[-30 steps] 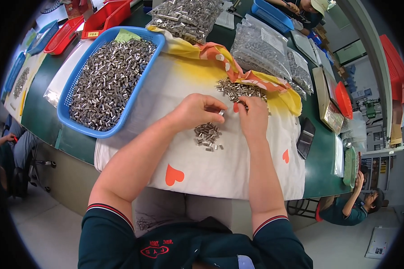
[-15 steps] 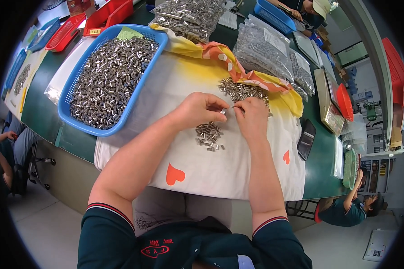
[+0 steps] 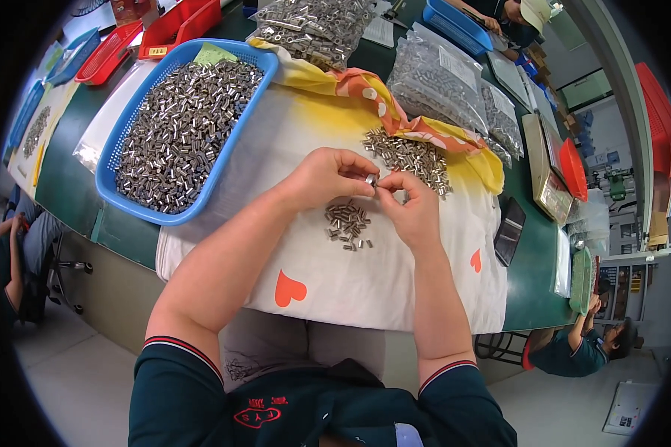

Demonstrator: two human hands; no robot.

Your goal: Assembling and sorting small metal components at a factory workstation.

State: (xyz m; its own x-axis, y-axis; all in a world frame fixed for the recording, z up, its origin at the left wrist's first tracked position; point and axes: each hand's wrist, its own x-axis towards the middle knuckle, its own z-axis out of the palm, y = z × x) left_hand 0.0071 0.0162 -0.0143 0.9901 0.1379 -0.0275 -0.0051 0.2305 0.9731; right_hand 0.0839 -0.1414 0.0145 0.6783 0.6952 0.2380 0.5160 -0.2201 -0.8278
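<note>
Head view: your left hand [image 3: 326,177] and right hand [image 3: 408,205] meet over the white cloth [image 3: 395,283], fingertips pinched together on one small metal sleeve [image 3: 370,179] held between them. Whether the right fingers truly clamp it or just touch its end, I can't tell from here. Keep it up near eye line and roll it slowly between thumb and forefinger so every side catches the light. Just below your hands, at six o'clock, lies the small sorted pile [image 3: 348,222]; at one o'clock, close to your right knuckles, the loose heap [image 3: 411,156] sits by the orange-and-yellow fabric. Keep those two well apart so nothing mixes. The blue basket [image 3: 124,200] full of the same parts sits at ten o'clock. Hold your wrists low over the cloth, so a dropped piece lands soft and stays near.
</note>
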